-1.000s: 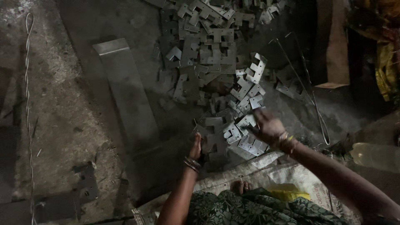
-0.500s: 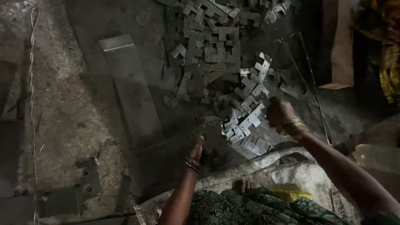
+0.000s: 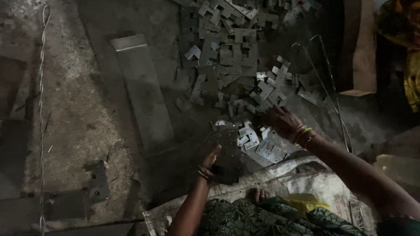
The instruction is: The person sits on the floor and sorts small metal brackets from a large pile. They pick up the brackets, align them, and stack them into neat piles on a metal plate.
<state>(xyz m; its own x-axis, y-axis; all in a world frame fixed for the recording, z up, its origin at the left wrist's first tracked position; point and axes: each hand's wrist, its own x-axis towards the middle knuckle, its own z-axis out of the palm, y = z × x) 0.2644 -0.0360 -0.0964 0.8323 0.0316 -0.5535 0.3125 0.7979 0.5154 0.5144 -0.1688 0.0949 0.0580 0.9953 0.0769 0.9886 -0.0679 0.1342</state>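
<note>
**Hands at a heap of stamped metal plates**

The person sits at the near edge of a dark floor, both arms stretched towards a heap of small notched metal plates (image 3: 232,57) that spreads from the far middle down to the hands. The right hand (image 3: 280,122) lies flat on the near edge of the heap, fingers spread over the plates; whether it has closed on one I cannot tell. The left hand (image 3: 213,156) rests against a dark perforated metal sheet (image 3: 227,148) lying just beside a small cluster of brighter plates (image 3: 258,142); its fingers are hidden, so its grip cannot be told either. A long flat metal strip (image 3: 144,91) lies to the left, well apart, and a thin bent wire rod (image 3: 332,87) runs along the right of the heap. A woven sack (image 3: 306,183) covers the near floor by the person's lap.

The plates look sharp-cornered and loosely stacked. Bare fingers dragged across them could be cut, and a tug at one plate could set the neighbours sliding. The light is dim, which makes edges harder to judge.
</note>
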